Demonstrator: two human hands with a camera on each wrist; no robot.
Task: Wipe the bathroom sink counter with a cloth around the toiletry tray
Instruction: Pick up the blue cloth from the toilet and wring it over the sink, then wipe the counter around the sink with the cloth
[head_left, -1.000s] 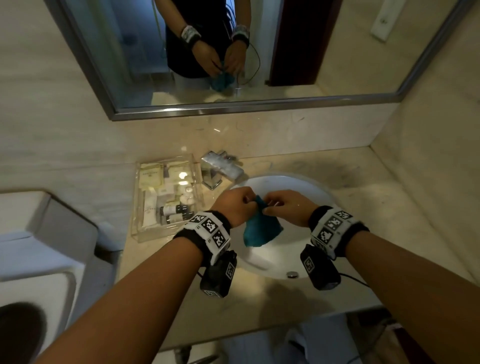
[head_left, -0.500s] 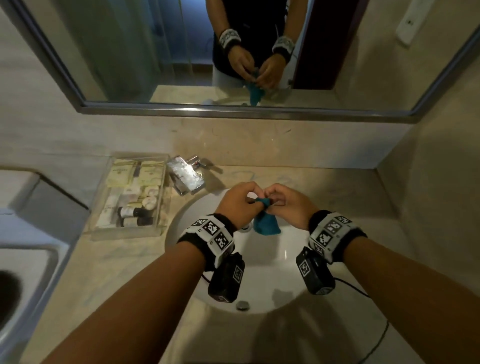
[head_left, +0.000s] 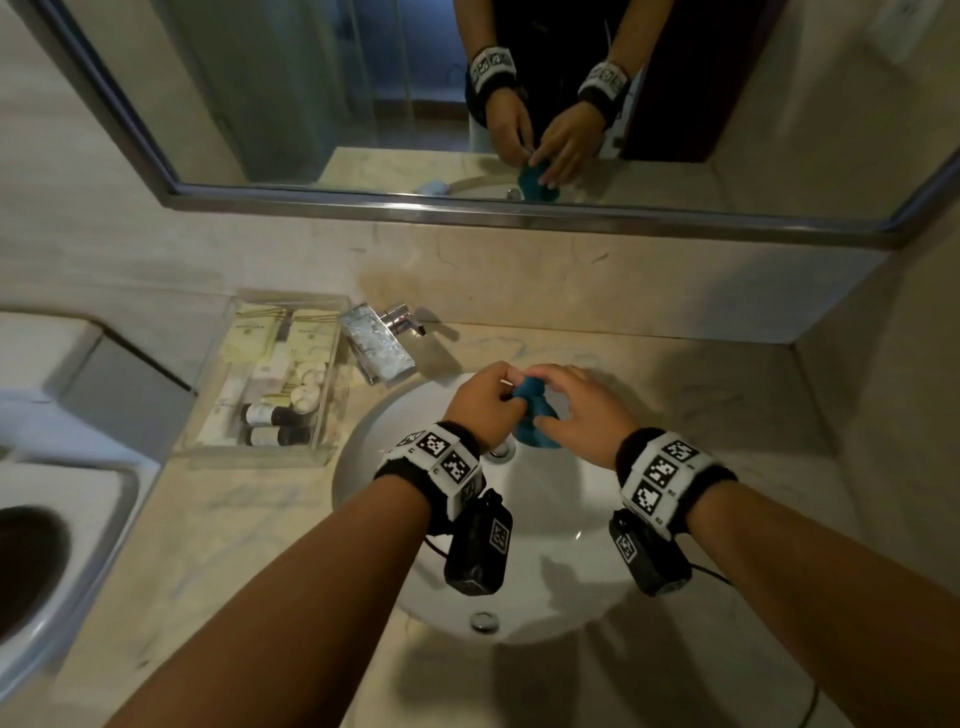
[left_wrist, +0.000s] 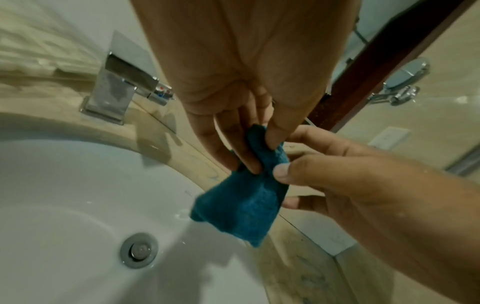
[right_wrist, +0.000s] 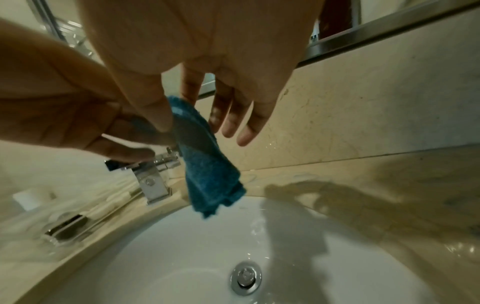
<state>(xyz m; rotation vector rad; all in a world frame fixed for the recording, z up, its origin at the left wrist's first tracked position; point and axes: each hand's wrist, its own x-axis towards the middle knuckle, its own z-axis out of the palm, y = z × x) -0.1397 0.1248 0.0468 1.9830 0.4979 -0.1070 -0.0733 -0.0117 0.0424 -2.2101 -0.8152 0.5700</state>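
Note:
A small teal cloth (head_left: 535, 415) hangs bunched over the white sink basin (head_left: 561, 519), held by both hands. My left hand (head_left: 480, 402) pinches its top edge between thumb and fingers; in the left wrist view the cloth (left_wrist: 241, 201) droops below those fingers (left_wrist: 249, 152). My right hand (head_left: 576, 410) pinches the same cloth (right_wrist: 207, 168) between thumb and forefinger, the other fingers spread loosely. The clear toiletry tray (head_left: 270, 384) with small bottles and sachets sits on the beige stone counter (head_left: 234, 519), left of the basin.
A square chrome faucet (head_left: 376, 345) stands behind the basin beside the tray. The mirror (head_left: 519, 104) above the backsplash reflects my hands. A white toilet (head_left: 52, 467) lies at the left. A side wall closes the counter on the right. The drain (right_wrist: 245, 275) is in the basin's centre.
The head view has shifted so the basin sits more central. Both hands stay together over the basin and have gathered the cloth into a tighter bunch.

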